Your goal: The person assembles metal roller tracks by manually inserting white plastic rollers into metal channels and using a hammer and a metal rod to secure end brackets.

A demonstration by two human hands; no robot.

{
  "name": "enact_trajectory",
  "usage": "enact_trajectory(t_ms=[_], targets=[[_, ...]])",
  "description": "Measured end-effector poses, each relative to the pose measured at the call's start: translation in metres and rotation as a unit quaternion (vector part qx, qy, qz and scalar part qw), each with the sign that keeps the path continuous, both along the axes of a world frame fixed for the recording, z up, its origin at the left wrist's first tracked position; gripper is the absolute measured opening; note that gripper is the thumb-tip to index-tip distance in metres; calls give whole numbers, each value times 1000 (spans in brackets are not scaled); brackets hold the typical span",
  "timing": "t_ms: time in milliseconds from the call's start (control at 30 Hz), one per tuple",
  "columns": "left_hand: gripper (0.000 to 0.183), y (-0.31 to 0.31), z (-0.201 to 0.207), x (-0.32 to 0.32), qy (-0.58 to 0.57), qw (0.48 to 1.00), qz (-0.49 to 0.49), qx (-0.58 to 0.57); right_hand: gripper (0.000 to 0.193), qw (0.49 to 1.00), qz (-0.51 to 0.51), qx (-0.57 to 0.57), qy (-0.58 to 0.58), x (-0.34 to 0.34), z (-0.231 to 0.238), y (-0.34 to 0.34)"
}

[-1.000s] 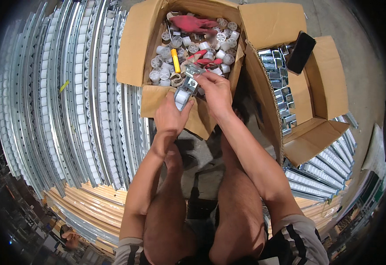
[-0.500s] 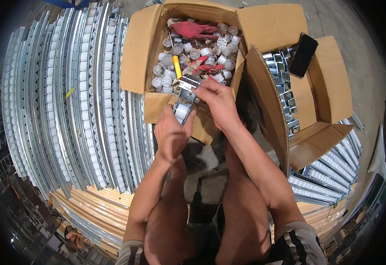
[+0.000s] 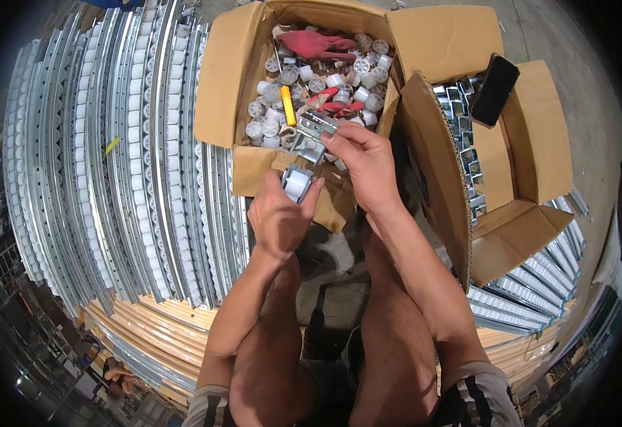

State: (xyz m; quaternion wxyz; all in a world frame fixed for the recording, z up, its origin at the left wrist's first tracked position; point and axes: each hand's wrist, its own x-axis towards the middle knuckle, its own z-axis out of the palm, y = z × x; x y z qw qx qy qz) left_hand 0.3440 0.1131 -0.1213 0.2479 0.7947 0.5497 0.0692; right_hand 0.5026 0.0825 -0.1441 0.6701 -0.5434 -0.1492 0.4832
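In my left hand (image 3: 280, 219) is a short metal channel with a white roller (image 3: 296, 183), pinched between thumb and fingers. My right hand (image 3: 365, 158) grips a bent metal bracket (image 3: 309, 148) by its upper end, thumb on top. The bracket's lower end is right by the far end of the channel; whether they touch I cannot tell. Both pieces are over the front flap of an open cardboard box (image 3: 227, 78). Inside that box are several loose white rollers (image 3: 270, 127), a red glove (image 3: 314, 45) and a yellow-handled tool (image 3: 287, 105).
Long metal roller tracks (image 3: 140, 142) lie side by side at the left. A second cardboard box (image 3: 435, 171) at the right holds several metal brackets (image 3: 467, 153), with a black phone (image 3: 494, 90) resting on it. More roller tracks (image 3: 531, 285) fan out beneath that box.
My right hand has moved slightly right with the bracket, which now sits farther out from the channel. The left hand has barely shifted. The boxes appear slightly displaced in view.
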Motion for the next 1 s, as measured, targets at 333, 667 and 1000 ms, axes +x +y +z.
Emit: enact_trajectory(t_ms=[333,667,1000], targets=[[57,1,-3,-2,-15,1000,-18,18,12,999,27,32,-10,-7,-2,-1],[65,5,4,-1,-46,999,-13,18,13,998,48,-18,-21,-4,10,1],[68,7,4,-3,-35,999,-8,9,12,999,46,-9,26,-9,8,-2]])
